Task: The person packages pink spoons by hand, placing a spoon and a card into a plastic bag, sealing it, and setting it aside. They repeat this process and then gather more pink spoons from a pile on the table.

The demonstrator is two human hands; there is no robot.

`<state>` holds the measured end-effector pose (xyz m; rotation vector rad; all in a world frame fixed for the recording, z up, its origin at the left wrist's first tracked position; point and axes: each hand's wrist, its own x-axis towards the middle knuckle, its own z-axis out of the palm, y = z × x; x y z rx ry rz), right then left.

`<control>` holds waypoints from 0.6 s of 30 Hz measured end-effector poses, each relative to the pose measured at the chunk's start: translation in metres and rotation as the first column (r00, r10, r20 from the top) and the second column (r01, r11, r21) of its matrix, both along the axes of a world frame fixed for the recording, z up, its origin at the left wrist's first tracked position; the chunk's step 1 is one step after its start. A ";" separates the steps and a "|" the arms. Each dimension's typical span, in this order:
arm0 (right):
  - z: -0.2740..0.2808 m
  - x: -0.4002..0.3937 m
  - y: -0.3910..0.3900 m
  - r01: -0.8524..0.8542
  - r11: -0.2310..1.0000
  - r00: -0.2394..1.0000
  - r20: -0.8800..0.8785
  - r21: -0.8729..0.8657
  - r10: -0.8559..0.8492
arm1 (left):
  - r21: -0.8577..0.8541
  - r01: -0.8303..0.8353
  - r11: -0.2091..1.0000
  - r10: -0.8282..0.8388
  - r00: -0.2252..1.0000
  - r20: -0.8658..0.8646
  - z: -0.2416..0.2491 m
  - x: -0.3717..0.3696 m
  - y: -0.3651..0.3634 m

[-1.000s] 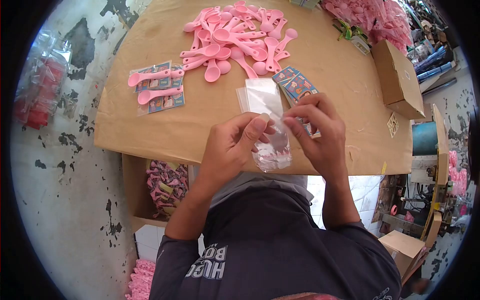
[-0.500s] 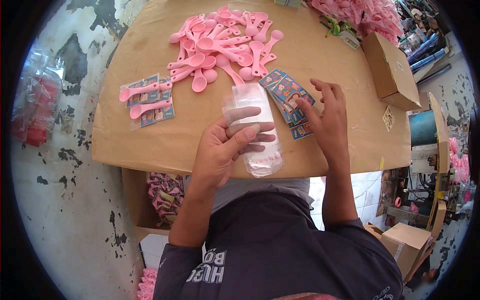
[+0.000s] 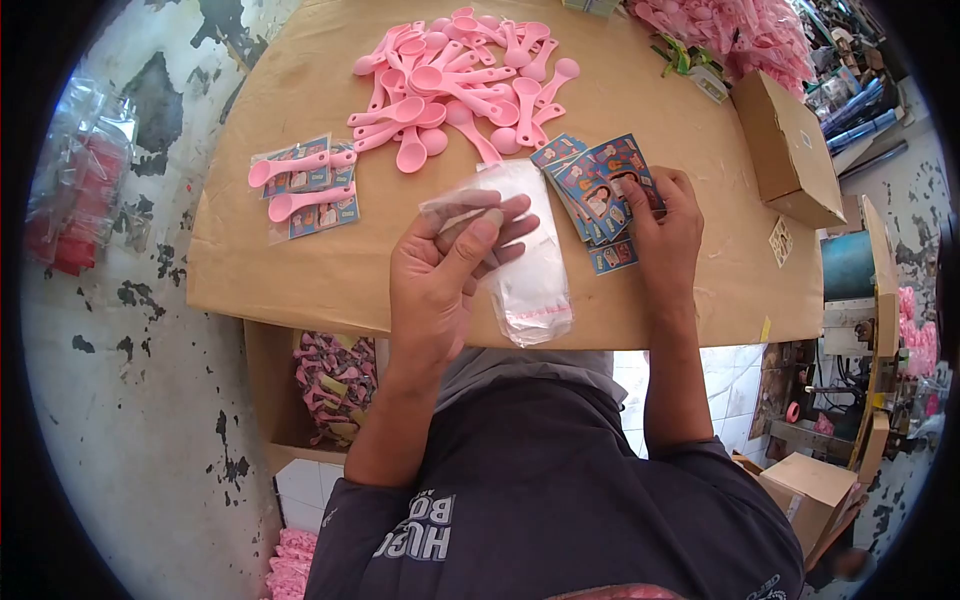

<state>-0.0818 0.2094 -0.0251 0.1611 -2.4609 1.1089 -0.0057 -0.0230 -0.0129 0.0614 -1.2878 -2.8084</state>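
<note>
My left hand (image 3: 445, 255) pinches a clear plastic bag (image 3: 445, 208) between thumb and fingers, raised over the table. Beneath and beside it lies a stack of clear plastic bags (image 3: 535, 280). With thumb and fingers, my right hand (image 3: 668, 225) grips the edge of a blue printed card (image 3: 602, 170), which is lifted at the top of a fanned pile of similar cards (image 3: 560, 155). Beyond both hands is a heap of pink measuring spoons (image 3: 465, 85). To the left, several pink spoons (image 3: 290, 203) rest on bagged cards (image 3: 335, 217).
A cardboard box (image 3: 785, 150) stands on the table's right side, near a large pile of pink packets (image 3: 730, 40). Below the table's front left edge, an open box holds more packed pink spoons (image 3: 335, 385). Plastic bags (image 3: 85, 180) hang on the left wall.
My right hand has closed on a card that it was hovering beside, and the card is now raised from the pile. My left hand has lifted a bag off the stack.
</note>
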 end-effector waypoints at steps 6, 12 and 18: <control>0.028 0.032 -0.011 -0.026 0.992 0.998 -0.060 -0.123 0.018 | 0.109 -0.106 0.988 0.117 0.989 -0.095 -0.012 -0.002 0.000; 0.033 0.062 -0.031 -0.266 0.725 0.767 0.315 -0.635 0.558 | 0.173 -0.173 0.970 0.188 0.979 -0.079 0.001 -0.003 0.011; 0.030 0.062 -0.045 -0.227 0.564 0.774 0.204 -0.794 0.599 | 0.186 -0.120 0.975 0.137 0.987 -0.079 -0.003 0.002 0.017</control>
